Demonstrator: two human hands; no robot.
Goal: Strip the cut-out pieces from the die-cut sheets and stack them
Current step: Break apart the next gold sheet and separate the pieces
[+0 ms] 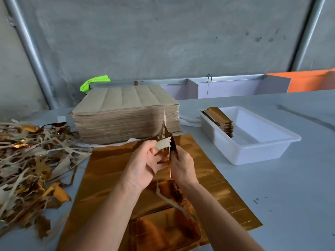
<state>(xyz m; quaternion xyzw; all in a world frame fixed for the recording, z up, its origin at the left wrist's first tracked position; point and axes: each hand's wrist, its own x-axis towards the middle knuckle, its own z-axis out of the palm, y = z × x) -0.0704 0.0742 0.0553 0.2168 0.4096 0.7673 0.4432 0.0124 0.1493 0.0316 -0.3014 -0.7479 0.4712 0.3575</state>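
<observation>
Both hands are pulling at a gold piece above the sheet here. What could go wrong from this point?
The left hand and right hand pinch a jagged gold piece; it might tear further. Loose trim hanging below could snag the gold sheet. The scrap pile nearby may creep onto that sheet.

Sheet stack (126,115) at 12 o'clock on surface (272,196). Flat sheet (108,169) at centre, before stack. Scrap heap (32,163) at 9 o'clock. Tray (253,151) at 2 o'clock; cut pieces (220,120) stacked in its far-left end.
</observation>
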